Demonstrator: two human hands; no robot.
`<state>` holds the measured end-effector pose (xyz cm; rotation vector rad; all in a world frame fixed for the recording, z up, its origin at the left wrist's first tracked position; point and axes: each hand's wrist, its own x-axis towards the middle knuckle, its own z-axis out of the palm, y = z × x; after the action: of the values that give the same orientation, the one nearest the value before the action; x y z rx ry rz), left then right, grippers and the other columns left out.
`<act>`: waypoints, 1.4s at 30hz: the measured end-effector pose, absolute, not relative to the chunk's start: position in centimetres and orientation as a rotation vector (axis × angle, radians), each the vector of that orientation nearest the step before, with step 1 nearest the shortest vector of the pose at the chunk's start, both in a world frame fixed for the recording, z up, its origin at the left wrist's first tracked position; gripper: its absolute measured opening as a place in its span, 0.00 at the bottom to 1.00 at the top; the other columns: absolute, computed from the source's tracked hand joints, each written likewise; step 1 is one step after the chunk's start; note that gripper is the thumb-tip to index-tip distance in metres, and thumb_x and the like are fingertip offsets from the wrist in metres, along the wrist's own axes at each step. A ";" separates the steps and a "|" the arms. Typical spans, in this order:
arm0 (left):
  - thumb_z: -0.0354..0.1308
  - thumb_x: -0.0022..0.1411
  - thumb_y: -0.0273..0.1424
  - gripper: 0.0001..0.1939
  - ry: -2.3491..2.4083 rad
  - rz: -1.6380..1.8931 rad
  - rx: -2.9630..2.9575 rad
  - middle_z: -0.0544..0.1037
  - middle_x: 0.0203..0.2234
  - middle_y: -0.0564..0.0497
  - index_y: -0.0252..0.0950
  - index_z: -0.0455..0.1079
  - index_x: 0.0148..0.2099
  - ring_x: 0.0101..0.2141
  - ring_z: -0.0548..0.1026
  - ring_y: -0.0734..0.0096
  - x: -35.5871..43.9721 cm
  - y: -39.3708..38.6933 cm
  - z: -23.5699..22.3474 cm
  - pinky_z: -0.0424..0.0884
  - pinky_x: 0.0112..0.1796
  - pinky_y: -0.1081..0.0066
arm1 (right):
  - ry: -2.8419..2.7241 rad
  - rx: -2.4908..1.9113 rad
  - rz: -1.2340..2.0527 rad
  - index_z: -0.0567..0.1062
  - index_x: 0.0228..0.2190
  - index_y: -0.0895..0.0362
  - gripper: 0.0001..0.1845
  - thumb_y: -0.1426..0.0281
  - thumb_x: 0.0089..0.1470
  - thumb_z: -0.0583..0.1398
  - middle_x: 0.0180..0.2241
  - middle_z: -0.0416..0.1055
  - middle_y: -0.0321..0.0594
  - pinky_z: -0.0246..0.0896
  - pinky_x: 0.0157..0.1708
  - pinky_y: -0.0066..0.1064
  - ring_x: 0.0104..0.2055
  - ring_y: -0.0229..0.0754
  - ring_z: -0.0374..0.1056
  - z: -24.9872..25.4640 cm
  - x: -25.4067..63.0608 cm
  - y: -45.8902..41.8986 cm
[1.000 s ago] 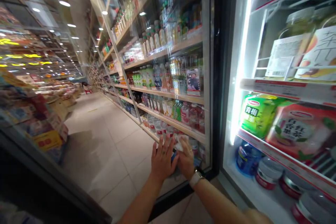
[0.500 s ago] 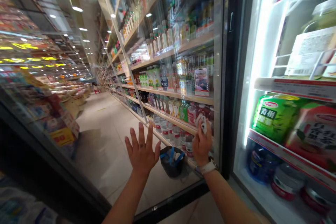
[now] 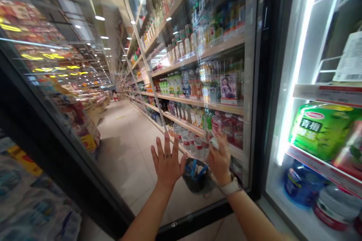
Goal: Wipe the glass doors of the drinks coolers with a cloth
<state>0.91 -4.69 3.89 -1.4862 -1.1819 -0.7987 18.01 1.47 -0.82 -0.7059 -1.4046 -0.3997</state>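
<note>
Fingers, left hand (image 3: 167,165): spread wide apart, palm open toward the glass door (image 3: 251,83), holding nothing; contact with the pane impossible to tell.
Fingers, right hand (image 3: 220,162): close together, clamped on a crumpled white cloth (image 3: 214,143), a fingertip pinch that leaves part of the cloth exposed above the hand.
Cloth position: at the right of the pair, near the glass, in front of the bottled drinks (image 3: 198,118).
Wrist: white-strapped watch (image 3: 232,187) on the right arm.
Between the hands: dark bag with blue handles (image 3: 196,176), hanging low; reflection or real object impossible to tell.
Right: lit refrigerated case (image 3: 296,83), with a green packet (image 3: 322,131) leaning on a red-edged shelf (image 3: 325,160) and white-lidded tubs (image 3: 335,207) below, placed with labels facing out.
Far: long aisle of wooden shelves (image 3: 181,99) lined with bottles, seen in or through the pane.
Surface and room: pale floor tiles (image 3: 127,150) running far under bright ceiling lights (image 3: 98,18); wrapped white-and-blue goods (image 3: 36,199) near at left.
</note>
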 end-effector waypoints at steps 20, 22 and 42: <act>0.52 0.65 0.35 0.38 -1.000 -1.092 -1.397 0.46 0.68 0.41 0.32 0.41 0.71 0.68 0.43 0.56 -5.9 -9.3 11.5 0.40 0.66 0.53 | -2.048 -0.241 -0.927 0.78 0.42 0.55 0.15 0.76 0.61 0.53 0.63 0.61 0.41 0.49 0.66 0.45 0.69 0.43 0.47 13.2 16.4 0.2; 0.52 0.66 0.37 0.38 -1.064 -1.126 -1.316 0.45 0.69 0.42 0.35 0.39 0.72 0.68 0.39 0.54 -8.0 -9.8 14.2 0.37 0.66 0.49 | -1.990 -0.247 -0.913 0.73 0.52 0.54 0.22 0.78 0.61 0.50 0.64 0.58 0.42 0.48 0.67 0.46 0.70 0.42 0.44 17.4 15.1 0.1; 0.48 0.67 0.42 0.39 -1.217 -1.027 -1.373 0.46 0.69 0.41 0.33 0.36 0.72 0.68 0.36 0.53 -10.7 -9.5 15.5 0.39 0.65 0.46 | -2.291 0.178 -1.052 0.70 0.56 0.54 0.20 0.70 0.64 0.53 0.58 0.68 0.40 0.51 0.65 0.36 0.63 0.37 0.59 14.6 8.6 -1.0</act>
<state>-10.72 -9.51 15.51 -1.3727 -1.2175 -1.0273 8.64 -1.03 14.58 0.1778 -2.2906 -1.0523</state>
